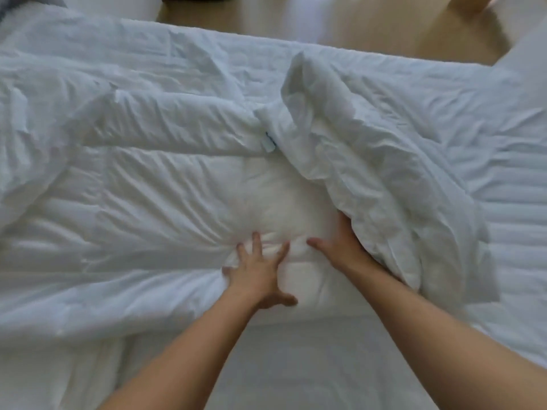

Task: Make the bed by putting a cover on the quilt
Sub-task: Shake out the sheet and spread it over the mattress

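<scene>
A white quilt (142, 190) lies rumpled across the bed, with a puffy white patch (278, 199) in the middle. A thinner white cover (364, 149) is bunched in a ridge on the right, with a small blue tag (268, 142) at its fold. My left hand (260, 273) presses flat on the quilt near the front, fingers spread, with a little fabric bunched under the fingertips. My right hand (340, 247) lies beside it, its fingers tucked under the cover's edge; I cannot tell whether they grip it.
The striped white bed sheet (509, 220) shows at the right and along the near edge. Beyond the bed's far edge is a light wooden floor (355, 28). A grey pillow corner (29, 1) sits at the top left.
</scene>
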`<action>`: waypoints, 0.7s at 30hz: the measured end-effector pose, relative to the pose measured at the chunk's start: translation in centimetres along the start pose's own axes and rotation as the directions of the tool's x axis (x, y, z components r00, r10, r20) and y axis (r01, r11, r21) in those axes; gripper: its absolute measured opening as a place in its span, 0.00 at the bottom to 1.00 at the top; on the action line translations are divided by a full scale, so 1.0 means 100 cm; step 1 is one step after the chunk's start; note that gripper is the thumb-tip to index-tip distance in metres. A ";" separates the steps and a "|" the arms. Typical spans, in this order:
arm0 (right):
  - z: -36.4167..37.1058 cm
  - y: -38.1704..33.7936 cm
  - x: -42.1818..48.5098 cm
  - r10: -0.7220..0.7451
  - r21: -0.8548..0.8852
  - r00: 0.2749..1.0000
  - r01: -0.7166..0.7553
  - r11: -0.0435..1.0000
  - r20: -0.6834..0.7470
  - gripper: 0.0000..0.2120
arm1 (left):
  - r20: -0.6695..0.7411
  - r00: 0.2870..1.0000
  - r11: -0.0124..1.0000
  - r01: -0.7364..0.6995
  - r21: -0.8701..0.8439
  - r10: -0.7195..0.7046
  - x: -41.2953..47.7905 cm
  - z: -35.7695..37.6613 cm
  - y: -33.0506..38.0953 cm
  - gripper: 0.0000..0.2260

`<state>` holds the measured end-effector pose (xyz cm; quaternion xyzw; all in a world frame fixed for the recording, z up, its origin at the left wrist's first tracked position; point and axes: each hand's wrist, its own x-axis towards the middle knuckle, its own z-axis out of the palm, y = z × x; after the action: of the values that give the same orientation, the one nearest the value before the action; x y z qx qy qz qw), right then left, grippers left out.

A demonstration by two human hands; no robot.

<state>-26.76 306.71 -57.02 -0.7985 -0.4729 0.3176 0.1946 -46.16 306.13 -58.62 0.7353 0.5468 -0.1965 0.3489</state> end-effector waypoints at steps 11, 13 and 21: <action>-0.234 0.213 0.075 0.181 0.098 0.956 -0.163 0.982 -0.232 0.58 | 0.029 0.990 0.971 -0.142 0.194 0.139 0.079 0.043 0.290 0.60; -0.278 0.253 0.099 0.226 0.135 0.933 -0.195 0.971 -0.280 0.61 | -0.017 0.994 0.970 -0.105 0.218 0.111 0.098 0.060 0.342 0.62; -0.363 0.428 0.120 0.541 -0.322 0.835 -0.542 0.776 -0.101 0.68 | -0.121 0.988 0.960 0.127 0.249 -0.099 0.155 0.105 0.461 0.65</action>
<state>29.59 296.48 -60.79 -0.9222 -0.2703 0.2731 -0.0440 3.26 301.54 -62.36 0.7512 0.5761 -0.2453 0.2091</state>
